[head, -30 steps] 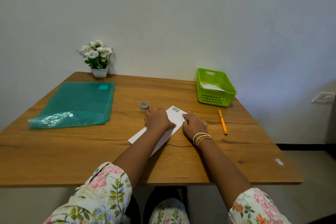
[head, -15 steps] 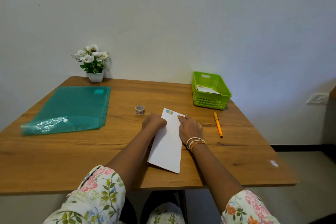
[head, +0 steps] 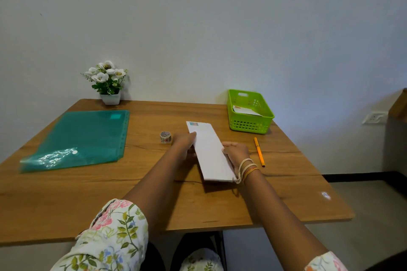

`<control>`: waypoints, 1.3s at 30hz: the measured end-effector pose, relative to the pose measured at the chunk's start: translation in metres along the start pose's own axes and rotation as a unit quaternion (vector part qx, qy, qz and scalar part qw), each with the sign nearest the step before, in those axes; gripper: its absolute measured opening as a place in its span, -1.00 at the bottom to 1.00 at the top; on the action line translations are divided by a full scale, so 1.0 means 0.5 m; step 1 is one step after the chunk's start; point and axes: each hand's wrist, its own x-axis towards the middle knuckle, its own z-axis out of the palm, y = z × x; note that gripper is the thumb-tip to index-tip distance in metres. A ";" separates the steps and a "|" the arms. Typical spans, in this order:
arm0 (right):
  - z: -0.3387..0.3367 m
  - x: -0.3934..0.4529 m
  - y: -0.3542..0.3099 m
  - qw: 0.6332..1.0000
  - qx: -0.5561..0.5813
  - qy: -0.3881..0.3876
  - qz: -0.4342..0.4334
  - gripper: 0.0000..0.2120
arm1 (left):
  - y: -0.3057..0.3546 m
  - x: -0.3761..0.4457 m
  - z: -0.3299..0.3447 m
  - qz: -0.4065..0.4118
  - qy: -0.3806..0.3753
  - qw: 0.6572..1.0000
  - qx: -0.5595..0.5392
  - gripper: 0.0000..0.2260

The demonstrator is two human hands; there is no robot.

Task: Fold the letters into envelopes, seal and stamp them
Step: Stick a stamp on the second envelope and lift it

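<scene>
A long white envelope (head: 209, 149) with a small stamp at its far left corner is lifted off the wooden table (head: 154, 204), its far end pointing away from me. My left hand (head: 186, 144) grips its left long edge and my right hand (head: 236, 153) grips its right long edge near my wrist bands. A small roll of patterned stamp tape (head: 165, 137) stands on the table just left of my left hand.
A green basket (head: 250, 112) with envelopes inside sits at the back right. An orange pen (head: 259, 151) lies right of my right hand. A teal plastic folder (head: 81, 138) covers the left side, with a white flower pot (head: 109, 83) behind it by the wall.
The envelope lay slanted on the table under both hands; it has been turned lengthwise and raised, its far end now swung toward the basket side.
</scene>
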 end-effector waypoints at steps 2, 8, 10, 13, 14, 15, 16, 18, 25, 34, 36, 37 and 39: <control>-0.006 0.016 -0.012 0.998 0.039 0.038 -0.003 -0.72 | 0.003 -0.015 -0.006 -0.023 -0.048 0.996 0.075 -0.58; -0.019 0.036 -0.066 0.990 0.066 0.115 -0.048 -0.71 | 0.016 -0.046 -0.026 -0.167 -0.321 0.928 0.092 -0.40; -0.020 0.039 -0.080 0.990 0.056 0.119 -0.058 -0.70 | 0.018 -0.053 -0.022 -0.175 -0.332 0.927 0.017 -0.59; -0.018 0.033 -0.095 0.991 0.035 0.103 -0.080 -0.69 | 0.022 -0.053 -0.015 -0.152 -0.290 0.945 -0.009 -0.78; -0.018 0.027 -0.099 0.992 0.027 0.098 -0.079 -0.69 | 0.022 -0.053 -0.013 -0.138 -0.281 0.950 0.000 -0.78; -0.020 0.028 -0.098 0.992 0.023 0.092 -0.081 -0.68 | 0.023 -0.054 -0.012 -0.119 -0.275 0.954 0.012 -0.78; -0.023 0.021 -0.102 0.994 0.023 0.080 -0.073 -0.69 | 0.026 -0.055 -0.010 -0.097 -0.274 0.957 0.022 -0.80; -0.031 0.008 -0.111 0.998 -0.017 0.044 -0.049 -0.72 | 0.032 -0.060 -0.006 -0.052 -0.267 0.962 0.032 -0.87; -0.050 -0.032 -0.121 0.999 0.006 -0.043 0.005 -0.61 | 0.053 -0.056 0.024 0.062 -0.198 0.976 0.065 -0.74; -0.116 -0.033 -0.198 0.997 0.028 0.039 -0.053 -0.56 | 0.114 -0.048 0.110 0.130 -0.189 0.972 0.052 -0.70; -0.126 -0.010 -0.215 0.997 0.020 0.060 -0.045 -0.57 | 0.137 -0.034 0.136 0.121 -0.183 0.975 0.042 -0.70; -0.131 0.011 -0.221 0.997 0.012 0.070 -0.043 -0.58 | 0.149 -0.024 0.149 0.119 -0.181 0.976 0.035 -0.73; -0.137 0.055 -0.235 0.995 0.002 0.091 -0.041 -0.64 | 0.168 -0.004 0.174 0.115 -0.179 0.977 0.033 -0.80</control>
